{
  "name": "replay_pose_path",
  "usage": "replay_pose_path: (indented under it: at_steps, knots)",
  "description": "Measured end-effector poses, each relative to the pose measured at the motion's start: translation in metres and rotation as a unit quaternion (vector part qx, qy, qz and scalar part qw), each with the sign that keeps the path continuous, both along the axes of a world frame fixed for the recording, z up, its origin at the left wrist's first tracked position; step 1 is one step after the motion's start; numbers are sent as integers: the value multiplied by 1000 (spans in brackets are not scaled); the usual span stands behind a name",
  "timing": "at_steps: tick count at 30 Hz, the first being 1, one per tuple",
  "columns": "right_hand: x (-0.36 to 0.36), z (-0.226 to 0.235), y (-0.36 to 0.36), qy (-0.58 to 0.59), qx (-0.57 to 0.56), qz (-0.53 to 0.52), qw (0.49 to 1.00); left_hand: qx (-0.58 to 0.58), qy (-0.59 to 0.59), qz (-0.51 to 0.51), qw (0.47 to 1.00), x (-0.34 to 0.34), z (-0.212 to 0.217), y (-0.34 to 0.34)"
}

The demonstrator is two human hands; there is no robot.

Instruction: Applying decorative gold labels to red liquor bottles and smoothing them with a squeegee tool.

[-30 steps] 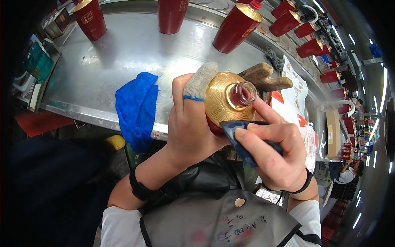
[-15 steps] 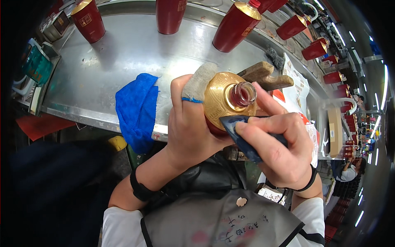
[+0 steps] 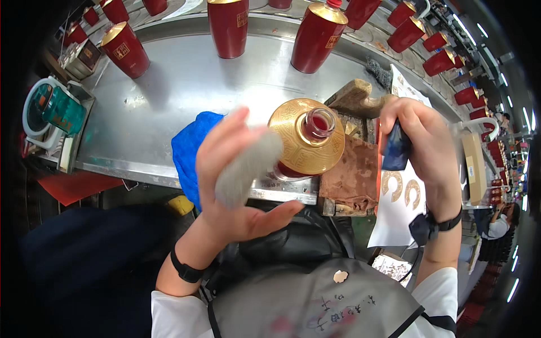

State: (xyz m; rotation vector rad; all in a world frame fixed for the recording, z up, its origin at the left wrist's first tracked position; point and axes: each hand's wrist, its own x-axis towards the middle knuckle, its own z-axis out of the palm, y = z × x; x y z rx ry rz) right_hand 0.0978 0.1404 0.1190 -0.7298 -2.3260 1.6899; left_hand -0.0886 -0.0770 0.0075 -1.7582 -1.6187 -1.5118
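A dark red bottle with a patterned gold shoulder [image 3: 294, 144] and an open glass neck stands at the metal table's front edge. Just to its left is my left hand [image 3: 231, 174], fingers spread and slightly blurred, with a grey cloth sleeve over one finger; no grip on the bottle shows. My right hand [image 3: 425, 135] is off to the bottle's right, pinching a dark blue flexible scraper [image 3: 397, 147]. Partly behind my left hand lies a crumpled blue cloth [image 3: 187, 147].
A wooden stand [image 3: 360, 98] with a brown padded top [image 3: 349, 176] sits right of the bottle. Beyond it lies a white sheet [image 3: 389, 225] with gold curved decals. More red bottles [image 3: 228, 31] line the table's far side. A teal container [image 3: 63, 112] is at left.
My left hand has let go of the bottle and moved left. My right hand has carried the scraper away to the right. The bottle now stands more upright on the table.
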Motion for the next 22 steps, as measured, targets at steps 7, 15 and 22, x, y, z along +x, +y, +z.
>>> replay_pose_path:
  at_steps: [7,15,22]
  knots:
    - [-31,-33,9,29,236,180,954,-95,93,-64,989,-7,18,-13]
    - [-55,-39,-14,35,284,225,931,-64,81,-110,989,-14,19,0]
    - [-56,-41,-13,62,301,232,923,-54,131,75,987,-14,9,-8]
